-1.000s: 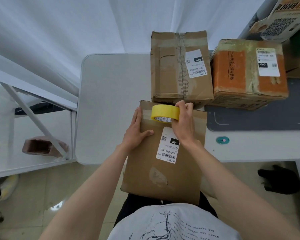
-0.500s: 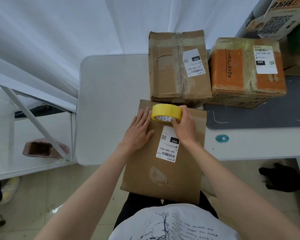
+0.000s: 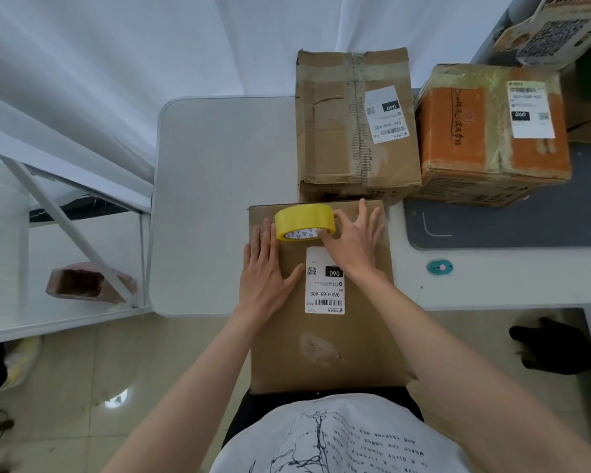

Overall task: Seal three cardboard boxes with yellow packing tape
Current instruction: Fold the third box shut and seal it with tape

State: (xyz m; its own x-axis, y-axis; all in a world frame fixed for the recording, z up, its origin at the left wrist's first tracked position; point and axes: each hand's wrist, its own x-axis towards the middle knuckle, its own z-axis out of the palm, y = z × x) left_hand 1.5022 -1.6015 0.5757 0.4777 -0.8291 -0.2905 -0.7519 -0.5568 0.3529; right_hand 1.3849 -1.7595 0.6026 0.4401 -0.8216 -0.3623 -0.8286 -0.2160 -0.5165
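A round roll of glossy yellow tape (image 3: 304, 221) stands on edge at the far end of a flat brown cardboard box (image 3: 325, 343), which lies partly on the white counter (image 3: 219, 199) and overhangs its near edge. The right hand (image 3: 352, 240) lies beside the roll with fingers spread straight, its thumb touching the roll's side. The left hand (image 3: 265, 273) presses flat on the box, fingers straight, just left of a white shipping label (image 3: 325, 281). Beyond stand a creased brown box (image 3: 352, 121) and, to its right, an orange box (image 3: 492, 131) with old tape.
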